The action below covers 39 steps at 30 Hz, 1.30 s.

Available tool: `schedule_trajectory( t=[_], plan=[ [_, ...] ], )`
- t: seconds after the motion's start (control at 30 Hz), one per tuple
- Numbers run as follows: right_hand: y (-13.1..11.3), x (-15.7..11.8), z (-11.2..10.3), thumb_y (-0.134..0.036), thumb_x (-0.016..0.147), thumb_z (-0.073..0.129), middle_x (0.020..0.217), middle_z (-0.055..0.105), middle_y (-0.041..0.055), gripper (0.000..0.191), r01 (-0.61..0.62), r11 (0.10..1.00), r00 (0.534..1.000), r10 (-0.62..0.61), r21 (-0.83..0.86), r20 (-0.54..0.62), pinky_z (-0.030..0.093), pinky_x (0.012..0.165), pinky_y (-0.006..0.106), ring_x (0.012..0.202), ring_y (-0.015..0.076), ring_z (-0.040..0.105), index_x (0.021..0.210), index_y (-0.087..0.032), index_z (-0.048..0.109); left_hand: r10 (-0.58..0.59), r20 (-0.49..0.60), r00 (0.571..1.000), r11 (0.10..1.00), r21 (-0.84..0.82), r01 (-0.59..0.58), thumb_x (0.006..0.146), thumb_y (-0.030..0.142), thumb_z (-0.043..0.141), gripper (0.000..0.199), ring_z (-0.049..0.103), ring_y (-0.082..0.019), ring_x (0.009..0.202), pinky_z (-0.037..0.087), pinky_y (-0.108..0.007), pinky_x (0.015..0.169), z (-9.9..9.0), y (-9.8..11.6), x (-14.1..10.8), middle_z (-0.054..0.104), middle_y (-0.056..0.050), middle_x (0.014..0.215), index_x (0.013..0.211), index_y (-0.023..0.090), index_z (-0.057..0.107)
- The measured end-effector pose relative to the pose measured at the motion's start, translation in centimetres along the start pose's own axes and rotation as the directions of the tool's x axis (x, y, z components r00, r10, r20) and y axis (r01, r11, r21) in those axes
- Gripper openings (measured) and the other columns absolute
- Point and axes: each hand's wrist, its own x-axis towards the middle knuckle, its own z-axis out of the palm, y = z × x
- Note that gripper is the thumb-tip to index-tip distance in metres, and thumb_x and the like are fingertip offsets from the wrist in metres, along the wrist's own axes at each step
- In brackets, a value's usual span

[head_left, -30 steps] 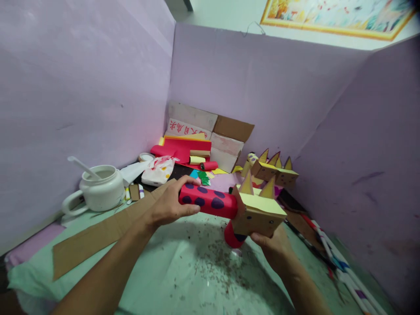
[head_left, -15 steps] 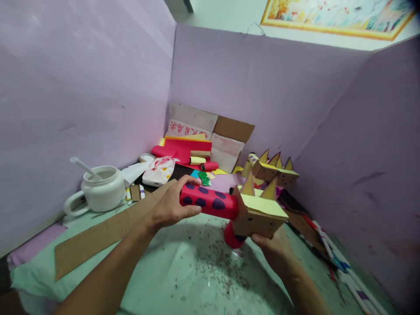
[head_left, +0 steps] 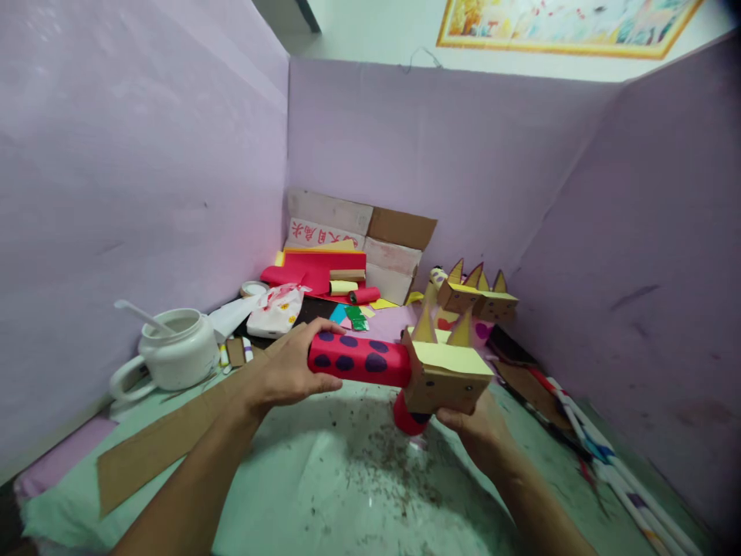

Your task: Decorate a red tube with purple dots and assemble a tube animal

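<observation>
A red tube with dark purple spots (head_left: 370, 361) lies sideways, its left end in the grip of my left hand (head_left: 295, 367). Its right end meets a cardboard box (head_left: 445, 386) with a pale yellow top and two pointed ears. My right hand (head_left: 472, 425) holds this box from below and the right, thumb on its lower edge; the other fingers are hidden. Under the box shows another red piece (head_left: 408, 415) with a dark spot.
A white mug (head_left: 181, 359) with a spoon stands left, beside a long cardboard strip (head_left: 156, 455). Behind are red paper (head_left: 316, 270), a flattened carton (head_left: 394, 262) and similar eared boxes (head_left: 478, 297). Striped sticks (head_left: 614, 463) lie right.
The view has shifted slightly, and both hands with the spotted tube and eared box appear a little further left. Both grips look the same.
</observation>
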Motion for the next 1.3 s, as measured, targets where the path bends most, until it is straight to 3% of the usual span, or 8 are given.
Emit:
schedule_trajectory(
  t=[0.1,0.3,0.7,0.87,0.97,1.1,1.3],
  plan=[
    [0.1,0.1,0.1,-0.051,0.044,0.093,0.114,0.071,0.0108,0.100,0.016,1.000,1.000,-0.016,0.023,0.001,0.053,0.085,0.045,0.104,0.0354,0.064,0.133,-0.024,0.053,0.014,0.027,1.000,1.000,-0.004,-0.014,0.062,0.037,0.078,0.062,0.058,-0.020,0.077,0.047,-0.032,0.069,-0.3,-0.5,-0.1,0.061,-0.001,0.090,0.119,0.024,0.057],
    [-0.3,0.1,0.5,-0.050,0.044,0.093,0.116,0.070,0.0111,0.102,0.022,0.998,1.000,-0.022,0.056,-0.004,0.053,0.084,0.044,0.108,0.0366,0.063,0.134,-0.024,0.051,-0.065,-0.011,0.998,0.997,0.035,0.065,0.057,0.036,0.078,0.061,0.056,-0.020,0.078,0.044,-0.032,0.069,-0.2,-0.6,0.2,0.061,-0.003,0.093,0.114,0.021,0.061],
    [-0.5,-0.1,0.9,-0.047,0.047,0.093,0.121,0.068,0.0120,0.100,0.001,0.995,1.000,-0.001,0.095,0.003,0.053,0.087,0.045,0.111,0.0361,0.062,0.135,-0.024,0.049,-0.055,-0.039,0.998,0.998,0.036,0.056,0.061,0.051,0.076,0.067,0.055,-0.019,0.075,0.044,-0.032,0.068,0.2,-1.4,0.5,0.062,-0.006,0.098,0.119,0.023,0.059],
    [-0.6,-0.1,1.0,-0.047,0.049,0.092,0.121,0.068,0.0118,0.098,0.008,0.997,1.000,-0.008,0.075,-0.004,0.053,0.088,0.044,0.112,0.0346,0.062,0.134,-0.023,0.048,-0.053,-0.043,0.998,0.997,0.057,0.056,0.059,0.051,0.077,0.069,0.057,-0.021,0.078,0.045,-0.033,0.070,0.2,-1.1,0.5,0.062,-0.008,0.103,0.118,0.023,0.059],
    [-0.4,-0.1,1.0,-0.046,0.050,0.092,0.122,0.068,0.0109,0.096,0.018,0.997,1.000,-0.017,0.077,-0.014,0.053,0.088,0.042,0.112,0.0336,0.062,0.133,-0.024,0.049,-0.085,-0.050,0.995,0.995,0.052,0.088,0.057,0.049,0.078,0.068,0.056,-0.020,0.074,0.046,-0.032,0.067,0.3,-0.6,0.6,0.063,-0.006,0.095,0.117,0.022,0.059],
    [-0.3,-0.1,1.3,-0.044,0.050,0.092,0.118,0.070,0.0103,0.091,0.017,0.995,0.999,-0.014,0.101,-0.033,0.053,0.085,0.041,0.109,0.0335,0.063,0.129,-0.023,0.054,-0.122,-0.057,0.991,0.992,-0.024,0.121,0.057,0.043,0.078,0.064,0.056,-0.018,0.069,0.045,-0.031,0.065,0.4,-0.4,0.7,0.062,-0.001,0.084,0.115,0.023,0.060],
    [-1.6,2.3,3.1,-0.047,0.053,0.089,0.108,0.074,0.0083,0.070,-0.068,0.963,0.992,0.093,0.262,-0.087,0.053,0.082,0.038,0.104,0.0314,0.065,0.113,-0.022,0.064,-0.133,-0.136,0.982,0.962,-0.254,0.095,0.055,0.033,0.082,0.058,0.055,-0.016,0.071,0.046,-0.029,0.063,-0.8,-0.6,0.0,0.059,-0.001,0.090,0.108,0.021,0.059]
  ],
)
